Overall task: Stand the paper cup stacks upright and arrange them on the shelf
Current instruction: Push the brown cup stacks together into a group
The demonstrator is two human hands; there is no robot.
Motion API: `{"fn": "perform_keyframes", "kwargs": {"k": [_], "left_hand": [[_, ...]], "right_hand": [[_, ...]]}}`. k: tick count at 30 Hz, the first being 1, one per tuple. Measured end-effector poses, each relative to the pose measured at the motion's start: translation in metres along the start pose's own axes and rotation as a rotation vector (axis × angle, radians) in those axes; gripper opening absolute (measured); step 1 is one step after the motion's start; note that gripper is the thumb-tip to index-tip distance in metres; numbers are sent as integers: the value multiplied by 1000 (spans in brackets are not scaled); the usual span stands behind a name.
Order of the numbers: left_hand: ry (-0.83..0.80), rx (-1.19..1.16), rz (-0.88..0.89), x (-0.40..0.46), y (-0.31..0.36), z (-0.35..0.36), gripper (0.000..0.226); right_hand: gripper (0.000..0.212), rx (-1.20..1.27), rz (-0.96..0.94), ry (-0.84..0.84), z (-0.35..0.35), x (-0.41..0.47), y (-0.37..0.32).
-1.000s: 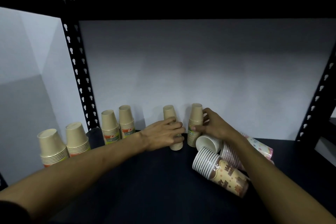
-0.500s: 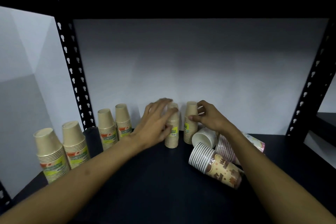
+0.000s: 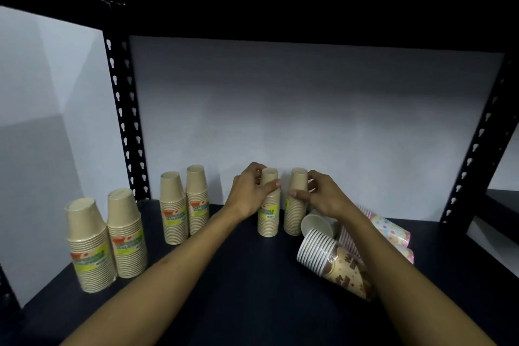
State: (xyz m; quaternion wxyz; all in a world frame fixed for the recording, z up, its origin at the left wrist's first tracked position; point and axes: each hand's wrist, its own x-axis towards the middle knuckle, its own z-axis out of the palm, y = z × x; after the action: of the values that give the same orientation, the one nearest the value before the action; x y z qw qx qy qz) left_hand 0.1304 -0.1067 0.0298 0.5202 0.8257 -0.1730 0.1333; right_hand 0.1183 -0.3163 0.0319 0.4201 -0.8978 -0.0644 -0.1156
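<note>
My left hand [image 3: 250,194] is now gripping the left kraft stack [image 3: 268,205] upright, my right hand [image 3: 323,195] pinching its neighbour [image 3: 296,202]; both are standing, while the printed stacks [image 3: 337,264] on the right remain lying down.

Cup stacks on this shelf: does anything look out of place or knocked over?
Yes. To the right, a brown-patterned cup stack lies on its side, rims facing left, with pink-patterned stacks also lying down behind it. The six plain tan stacks stand upright, including the two under the left hand and right hand.
</note>
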Motion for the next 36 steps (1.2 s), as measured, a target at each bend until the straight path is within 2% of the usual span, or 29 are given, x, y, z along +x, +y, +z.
{"fn": "perform_keyframes", "kwargs": {"k": [10,15,18,22,26,28,31,34,36], "left_hand": [[-76,-62,22,-16,-13,-38,41],[-49,-142,25,-36,-20,-58,38],[-10,-158,34,-50,-24,-67,34],[61,-157,30,-73,-28,-75,51],[117,-171,45,-99,-27,-75,56],[114,-146,45,-115,-32,-72,68],[75,-181,-24,-142,-53,-66,86],[32,-148,-83,-154,-69,-65,78],[59,-125,-99,-155,-70,-63,71]], "right_hand": [[48,-91,-34,-20,27,-15,-43],[46,-70,-69,-32,44,-27,-54],[56,-43,-93,-54,54,-33,-56],[65,77,-130,-78,65,-46,-57],[44,207,-169,-68,79,-60,-58],[36,274,-190,-56,88,-68,-57],[51,344,-188,-76,100,-82,-47],[66,356,-154,-98,112,-93,-34],[66,347,-127,-106,120,-98,-29]]}}
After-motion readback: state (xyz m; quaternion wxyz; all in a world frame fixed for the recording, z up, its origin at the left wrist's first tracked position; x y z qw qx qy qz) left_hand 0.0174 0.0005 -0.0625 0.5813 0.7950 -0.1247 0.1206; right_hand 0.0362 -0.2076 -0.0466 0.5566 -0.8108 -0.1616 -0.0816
